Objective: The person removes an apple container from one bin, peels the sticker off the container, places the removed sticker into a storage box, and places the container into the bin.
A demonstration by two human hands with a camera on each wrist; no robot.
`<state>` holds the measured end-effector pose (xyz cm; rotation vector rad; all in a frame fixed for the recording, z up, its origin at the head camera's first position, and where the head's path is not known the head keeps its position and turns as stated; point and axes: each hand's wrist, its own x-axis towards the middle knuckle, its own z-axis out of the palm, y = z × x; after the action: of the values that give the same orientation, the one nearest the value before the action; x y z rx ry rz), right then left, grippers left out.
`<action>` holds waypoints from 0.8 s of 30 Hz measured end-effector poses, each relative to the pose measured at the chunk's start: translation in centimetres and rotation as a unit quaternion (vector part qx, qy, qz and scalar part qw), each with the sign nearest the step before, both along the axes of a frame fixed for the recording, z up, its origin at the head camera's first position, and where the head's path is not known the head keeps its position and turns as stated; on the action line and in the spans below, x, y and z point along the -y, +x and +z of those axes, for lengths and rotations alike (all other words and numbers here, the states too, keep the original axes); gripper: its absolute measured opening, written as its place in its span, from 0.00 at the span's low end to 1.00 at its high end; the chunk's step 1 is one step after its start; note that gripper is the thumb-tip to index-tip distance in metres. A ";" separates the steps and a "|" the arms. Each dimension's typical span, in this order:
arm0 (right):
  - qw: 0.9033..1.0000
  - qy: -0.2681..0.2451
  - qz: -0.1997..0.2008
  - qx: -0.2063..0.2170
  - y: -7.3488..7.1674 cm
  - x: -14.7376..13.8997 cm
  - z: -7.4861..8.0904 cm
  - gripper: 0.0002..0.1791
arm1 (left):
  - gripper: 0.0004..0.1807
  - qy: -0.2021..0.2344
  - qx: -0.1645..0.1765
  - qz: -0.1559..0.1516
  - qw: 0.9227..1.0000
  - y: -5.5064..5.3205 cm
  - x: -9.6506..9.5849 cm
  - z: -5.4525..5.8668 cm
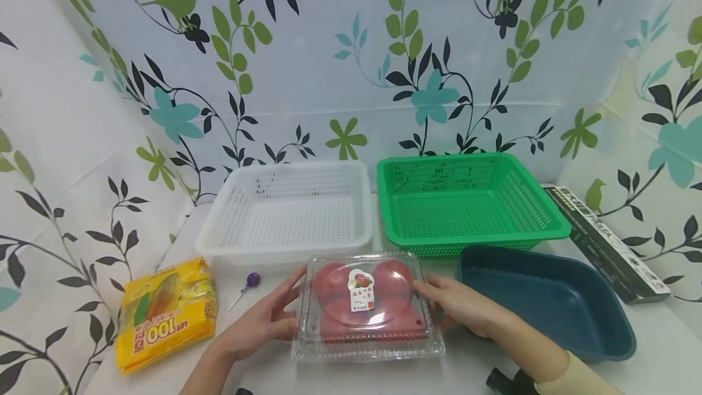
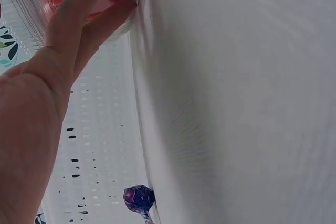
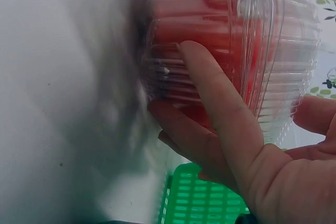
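Observation:
A clear plastic clamshell box [image 1: 368, 337] with red round fruit inside and a white label on its lid sits at the front middle in the head view. My left hand [image 1: 265, 323] holds its left side; in the left wrist view, fingers [image 2: 79, 3] lie along the ridged wall. On the opposite side my right hand [image 1: 466, 305] grips the box, thumb over the lid's edge in the head view. The right wrist view shows fingers [image 3: 220, 98] spread against the ridged wall and under its lower edge, close over the table.
Behind the box stand a white basket [image 1: 204, 242] and a green basket [image 1: 477, 242]. A dark blue tray [image 1: 554, 303] lies right, beside a long black box [image 1: 609, 249]. Left are a purple-wrapped lollipop [image 1: 253, 280] and a yellow packet [image 1: 167, 313].

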<state>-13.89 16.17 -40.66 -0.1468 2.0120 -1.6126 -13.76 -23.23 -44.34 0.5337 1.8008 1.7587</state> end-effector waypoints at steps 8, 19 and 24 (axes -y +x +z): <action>1.000 0.006 -0.011 -0.019 -0.2 -0.7 1.2 0.44 | 0.46 -0.036 -0.019 0.020 0.999 0.0 0.3 0.1; 0.988 0.051 0.003 -0.144 -1.8 -2.5 4.6 0.36 | 0.38 -0.030 -0.160 0.114 0.980 0.3 -0.7 0.6; 0.983 0.049 -0.003 -0.175 -2.2 -2.0 5.0 0.33 | 0.38 -0.015 -0.204 0.139 0.969 0.1 -1.6 0.4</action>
<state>-16.11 18.18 -35.61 -0.4123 2.3502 -1.5730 -13.65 -21.61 -43.92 0.6993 2.2740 1.9052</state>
